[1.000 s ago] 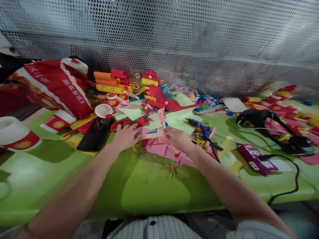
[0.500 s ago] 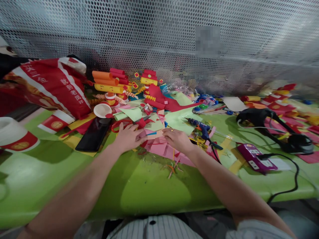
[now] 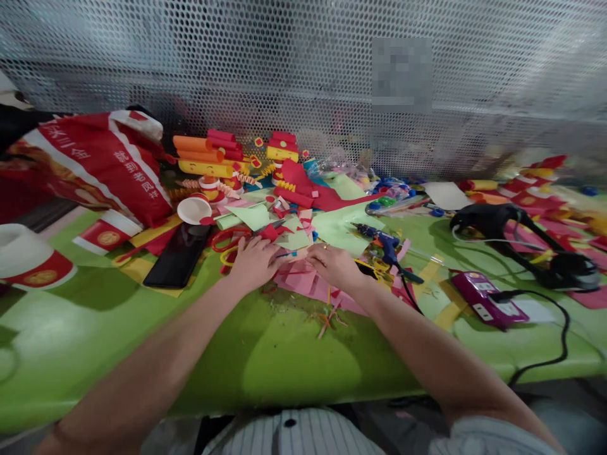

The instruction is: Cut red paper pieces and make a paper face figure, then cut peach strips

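Observation:
My left hand (image 3: pixel 256 261) is closed at one end of a pale pink paper strip (image 3: pixel 298 254), its fingertips pressed together. At the other end my right hand (image 3: pixel 333 265) pinches the same strip between thumb and fingers. A little blue shows along the strip's edge near my left fingers. Pink paper pieces (image 3: pixel 303 282) lie under both hands. Left of my left hand are scissors with red handles (image 3: pixel 222 239) and a yellow handle loop (image 3: pixel 228 256). A blue glue gun (image 3: pixel 387 245) rests to the right of my right hand. My fingers partly hide the strip's ends.
On the left are a black phone (image 3: pixel 179 256), paper cups (image 3: pixel 108 232) and a red bag (image 3: pixel 104 164). Paper figures (image 3: pixel 283 146) stand at the back by a perforated metal panel (image 3: pixel 265 69). A purple power strip (image 3: pixel 488 299) with a cord and a black headset-like frame (image 3: pixel 526 243) are on the right.
My left hand has moved slightly right, closer to my right hand. Less of the blue strip shows between the hands, and the pale strip shows more.

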`<state>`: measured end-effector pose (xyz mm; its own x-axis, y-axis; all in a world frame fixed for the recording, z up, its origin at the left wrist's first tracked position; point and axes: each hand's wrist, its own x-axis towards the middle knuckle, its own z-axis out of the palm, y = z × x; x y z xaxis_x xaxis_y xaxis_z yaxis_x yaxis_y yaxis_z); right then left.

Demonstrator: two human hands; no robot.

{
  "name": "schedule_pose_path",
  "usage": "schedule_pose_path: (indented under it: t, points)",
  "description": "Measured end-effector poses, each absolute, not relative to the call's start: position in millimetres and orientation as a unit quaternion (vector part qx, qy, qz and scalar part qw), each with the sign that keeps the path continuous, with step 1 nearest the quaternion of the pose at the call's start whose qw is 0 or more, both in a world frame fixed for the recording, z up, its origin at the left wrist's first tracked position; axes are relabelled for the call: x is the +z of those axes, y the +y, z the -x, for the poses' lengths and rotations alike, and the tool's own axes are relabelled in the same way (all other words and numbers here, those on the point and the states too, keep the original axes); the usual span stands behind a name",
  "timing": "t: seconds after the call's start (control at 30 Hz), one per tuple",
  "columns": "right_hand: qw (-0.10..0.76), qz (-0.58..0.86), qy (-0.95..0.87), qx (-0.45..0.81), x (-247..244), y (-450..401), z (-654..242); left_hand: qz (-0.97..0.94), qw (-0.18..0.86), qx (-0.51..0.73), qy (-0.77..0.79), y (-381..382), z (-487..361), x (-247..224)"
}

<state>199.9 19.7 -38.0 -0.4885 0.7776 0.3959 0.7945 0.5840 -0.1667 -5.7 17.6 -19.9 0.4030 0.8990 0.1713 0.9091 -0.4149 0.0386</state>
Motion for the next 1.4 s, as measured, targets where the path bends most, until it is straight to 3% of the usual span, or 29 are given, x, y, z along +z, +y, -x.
schedule_pose_path:
  t: [0.53,0.9,1.13,1.4]
  points:
    - [0.152,0.462,-0.871,-0.064,-37,18,-200,0.822,0.059,-0.01,-0.567,40,-1,-14]
    - [0.192,0.392,-0.899,-0.047,-16,14,-221,0.803,0.036,-0.006,-0.595,63,11,-7]
    - [0.212,0.381,-0.899,0.049,26,-13,-242,0.804,0.026,-0.015,-0.594,65,16,-8]
    - [0.332,0.267,-0.869,0.253,61,-44,-274,0.807,-0.001,-0.026,-0.59,64,18,-14]
